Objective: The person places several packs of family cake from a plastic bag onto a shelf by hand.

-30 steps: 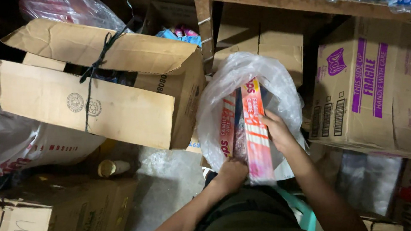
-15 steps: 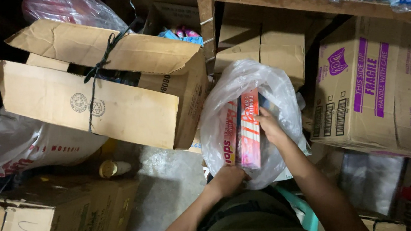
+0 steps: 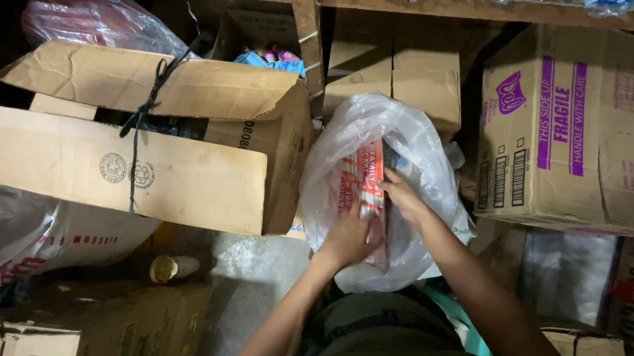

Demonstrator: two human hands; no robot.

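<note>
The red and white packet [image 3: 369, 185] is going into the clear plastic bag [image 3: 412, 140], and most of it is sitting inside already. Its lower end, toward 6 o'clock, looks like it is yet to go in. The packet's long side is running from 12 o'clock to 6 o'clock. The left hand [image 3: 350, 237] is pressing on the bag and packet with bent fingers. The right hand [image 3: 403, 197] is gripping the packet's edge. A big brown box [image 3: 181, 173] is sitting at 9 o'clock.
</note>
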